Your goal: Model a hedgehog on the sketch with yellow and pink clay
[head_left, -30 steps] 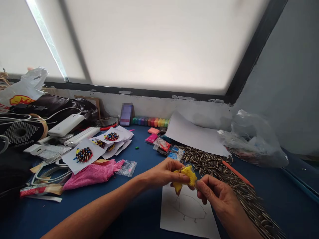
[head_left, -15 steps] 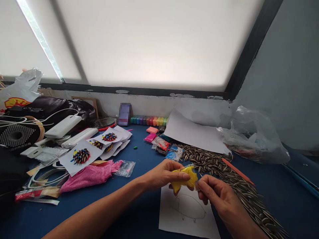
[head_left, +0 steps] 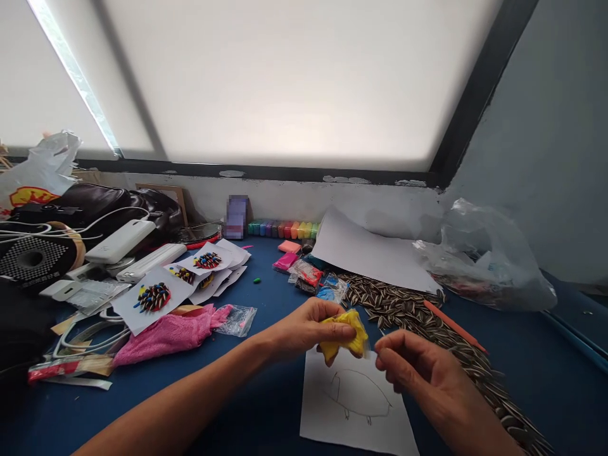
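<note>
Well in from the far edge of the table [head_left: 268,261], the left hand [head_left: 308,330] grasps a yellow lump [head_left: 357,330] in clear film [head_left: 367,348] above a sheet [head_left: 319,422]. The right hand [head_left: 422,375] pinches just beside it, on what I cannot tell. Light thumb pressure should avoid squashing the lump.

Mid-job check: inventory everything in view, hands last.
Yellow packet: one, yellow, front centre
Drawing sheet: one, white, front centre
Seeds: many, dark, front right
Orange stick: one, orange, along seeds
Blank paper: one, white, back right
Plastic bag: one, clear, right
Small packets: several, mixed, centre
Block row: one, multicoloured, back
Green piece: one, green, centre
Cards: several, white, left
Pink cloth: one, pink, left
Long boxes: two, white, left
Dark bag: one, black, back left
Printed bag: one, white, far left
Table: one, blue, below
Blind: one, white, behind
Left hand: one, bare, gripping yellow packet
Right hand: one, bare, beside yellow packet
</note>
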Demonstrator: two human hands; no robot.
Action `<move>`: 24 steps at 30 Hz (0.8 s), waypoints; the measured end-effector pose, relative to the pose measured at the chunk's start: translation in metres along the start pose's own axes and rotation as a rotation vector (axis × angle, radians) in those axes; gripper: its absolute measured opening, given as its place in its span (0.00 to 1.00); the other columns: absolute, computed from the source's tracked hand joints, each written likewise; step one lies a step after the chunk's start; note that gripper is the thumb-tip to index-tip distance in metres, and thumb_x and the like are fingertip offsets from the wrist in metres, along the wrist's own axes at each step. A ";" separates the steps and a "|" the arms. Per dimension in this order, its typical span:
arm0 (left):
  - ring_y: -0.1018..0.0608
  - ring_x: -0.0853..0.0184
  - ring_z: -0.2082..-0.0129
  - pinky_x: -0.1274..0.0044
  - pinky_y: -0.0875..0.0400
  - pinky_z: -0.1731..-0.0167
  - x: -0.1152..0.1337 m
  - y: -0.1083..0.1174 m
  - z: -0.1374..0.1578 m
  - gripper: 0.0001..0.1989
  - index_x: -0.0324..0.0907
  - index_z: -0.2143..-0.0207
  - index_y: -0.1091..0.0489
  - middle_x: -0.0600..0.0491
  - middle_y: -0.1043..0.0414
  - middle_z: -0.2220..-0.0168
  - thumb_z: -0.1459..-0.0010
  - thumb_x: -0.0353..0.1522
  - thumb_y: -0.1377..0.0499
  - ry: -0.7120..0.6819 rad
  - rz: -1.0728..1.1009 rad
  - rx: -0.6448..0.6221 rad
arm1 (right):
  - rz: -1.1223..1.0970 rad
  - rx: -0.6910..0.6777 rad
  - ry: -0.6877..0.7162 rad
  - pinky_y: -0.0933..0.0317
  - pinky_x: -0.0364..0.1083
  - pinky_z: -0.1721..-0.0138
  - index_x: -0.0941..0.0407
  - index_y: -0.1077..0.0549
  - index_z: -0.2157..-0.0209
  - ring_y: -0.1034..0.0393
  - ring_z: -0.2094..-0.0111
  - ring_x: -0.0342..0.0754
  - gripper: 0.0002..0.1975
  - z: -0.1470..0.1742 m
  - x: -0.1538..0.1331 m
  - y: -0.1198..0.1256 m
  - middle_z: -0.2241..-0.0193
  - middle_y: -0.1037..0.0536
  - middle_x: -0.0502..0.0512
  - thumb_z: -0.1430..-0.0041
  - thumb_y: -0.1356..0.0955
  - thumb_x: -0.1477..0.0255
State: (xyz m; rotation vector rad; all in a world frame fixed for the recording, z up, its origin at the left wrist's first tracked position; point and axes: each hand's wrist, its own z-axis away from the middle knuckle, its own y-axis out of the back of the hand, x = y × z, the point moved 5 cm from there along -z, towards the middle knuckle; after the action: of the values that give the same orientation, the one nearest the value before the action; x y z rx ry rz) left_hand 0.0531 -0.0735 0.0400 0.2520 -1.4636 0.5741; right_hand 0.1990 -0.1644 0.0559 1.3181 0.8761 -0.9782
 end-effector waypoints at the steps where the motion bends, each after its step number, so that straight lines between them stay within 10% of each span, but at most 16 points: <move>1: 0.28 0.75 0.78 0.83 0.36 0.79 -0.001 -0.001 0.000 0.22 0.34 0.68 0.28 0.49 0.25 0.70 0.50 0.46 0.34 0.003 -0.012 0.004 | -0.009 -0.017 -0.004 0.38 0.42 0.71 0.54 0.25 0.69 0.37 0.73 0.45 0.19 0.000 0.000 -0.003 0.75 0.29 0.51 0.41 0.35 0.52; 24: 0.33 0.76 0.78 0.83 0.42 0.78 -0.014 -0.003 -0.002 0.25 0.35 0.71 0.29 0.54 0.30 0.75 0.54 0.49 0.33 0.061 -0.168 0.052 | 0.059 -0.096 -0.077 0.43 0.41 0.74 0.54 0.28 0.71 0.39 0.75 0.43 0.14 0.001 0.011 -0.017 0.77 0.32 0.48 0.42 0.34 0.58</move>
State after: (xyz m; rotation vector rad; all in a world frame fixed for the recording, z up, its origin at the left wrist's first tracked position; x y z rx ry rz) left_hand 0.0559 -0.0780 0.0262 0.3912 -1.3547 0.4799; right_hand 0.1868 -0.1662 0.0399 1.2105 0.8113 -0.9243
